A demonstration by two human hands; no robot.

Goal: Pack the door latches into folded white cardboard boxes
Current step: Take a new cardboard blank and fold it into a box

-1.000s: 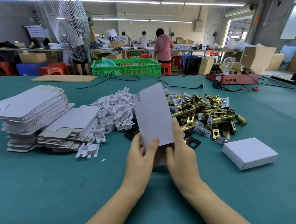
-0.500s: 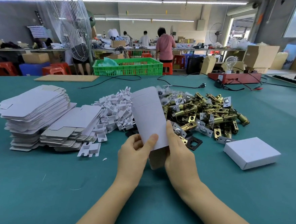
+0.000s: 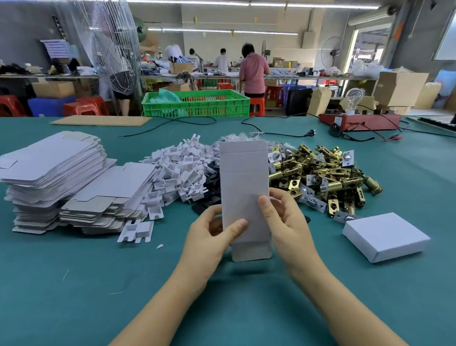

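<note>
I hold a flat white box blank (image 3: 243, 190) upright in front of me, both end flaps unfolded. My left hand (image 3: 211, 239) pinches its lower left edge, thumb on the front. My right hand (image 3: 285, 225) grips the right edge, thumb pressed on the face. Behind the blank lies a heap of brass door latches (image 3: 326, 179) on the green table (image 3: 51, 290). A closed folded white box (image 3: 385, 239) sits at the right.
Stacks of flat box blanks (image 3: 51, 168) stand at the left, with a pile of white cardboard inserts (image 3: 178, 169) and some black parts (image 3: 209, 196) beside them. A green crate (image 3: 196, 104), cables and a red tester (image 3: 360, 121) lie at the far edge. People work at benches behind.
The blank has turned from a leftward tilt to nearly upright and sits lower in my hands. My right thumb has moved onto its front face.
</note>
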